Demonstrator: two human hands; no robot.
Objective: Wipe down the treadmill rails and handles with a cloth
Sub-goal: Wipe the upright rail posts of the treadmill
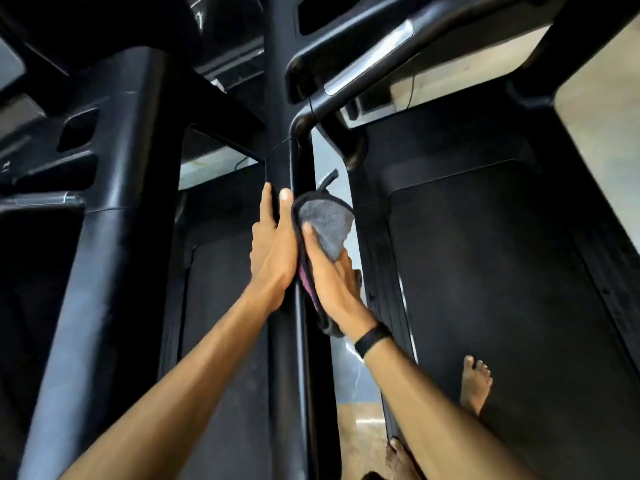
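Note:
A black treadmill rail (281, 98) runs up the middle of the view, with a thinner black handle bar (300, 341) alongside it that bends right near the top. My left hand (273, 244) grips the rail, thumb on the near side and fingers around the far side. My right hand (329, 282) presses a grey cloth (327, 225) with a dark edge and a pink underside against the right side of the handle bar, fingers curled round the cloth. A black band sits on my right wrist.
A wide black upright (104, 237) of a neighbouring machine stands at left. At right lies the black treadmill belt (502, 289), with my bare foot (476, 384) on it. A silver-and-black handle (370, 55) crosses overhead at upper right. A strip of pale floor (360, 441) shows between the machines.

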